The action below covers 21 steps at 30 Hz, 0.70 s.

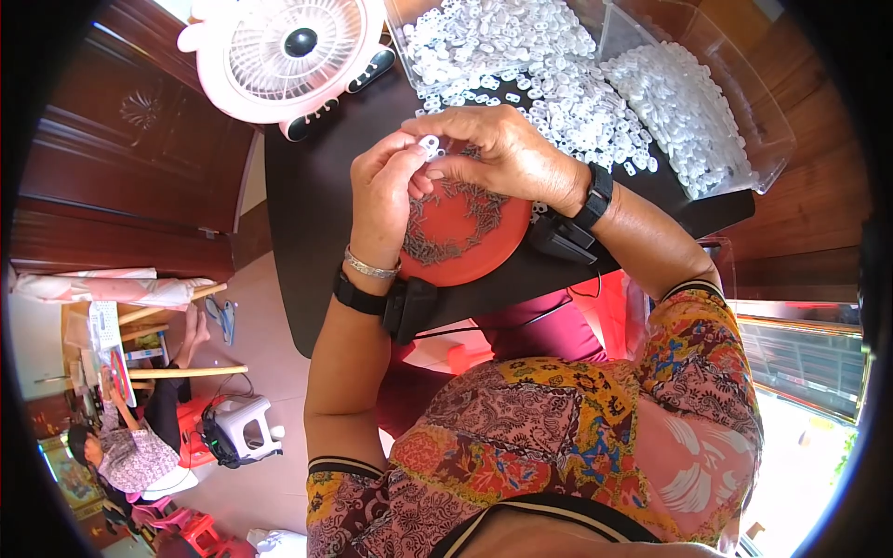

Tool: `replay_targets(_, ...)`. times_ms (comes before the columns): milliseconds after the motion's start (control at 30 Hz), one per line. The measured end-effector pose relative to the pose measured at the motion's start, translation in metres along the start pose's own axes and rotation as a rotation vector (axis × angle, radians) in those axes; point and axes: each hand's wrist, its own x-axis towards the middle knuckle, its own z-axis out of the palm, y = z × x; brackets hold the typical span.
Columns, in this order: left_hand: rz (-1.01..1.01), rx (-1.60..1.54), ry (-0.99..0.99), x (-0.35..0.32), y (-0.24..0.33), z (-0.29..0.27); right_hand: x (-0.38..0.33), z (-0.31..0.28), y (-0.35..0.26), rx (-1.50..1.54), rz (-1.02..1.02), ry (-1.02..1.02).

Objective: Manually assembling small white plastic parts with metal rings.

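Note:
Between the thumb and forefinger of my left hand (379, 186) is a small white oval plastic piece with two holes (429, 144). Close against it comes my right hand (507, 153), its thumb and fingers curled together in a pinch; whatever they hold is too small or hidden to make out. Both hands hover over the far part of a round red plate (498, 244). A ring of small dark screw-like metal pins (437, 244) lies scattered on that plate, partly covered by my hands.
A heap of similar white pieces (577, 116) spreads over the black table (316, 214), beside clear plastic bins (772, 158) full of them. A pink-and-white fan (302, 42) stands at the far left. Black wrist straps carry boxy devices (409, 307). Another person (139, 456) sits at left.

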Motion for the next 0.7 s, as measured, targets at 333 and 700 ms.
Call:
replay_targets(333,0.061,-0.042,0.014,0.000,0.004,0.006,-0.005,0.010,0.004,0.784,0.496,-0.013)
replay_targets(700,0.101,0.096,0.057,-0.003,0.007,0.005,-0.002,0.008,-0.002,0.810,0.587,0.024)
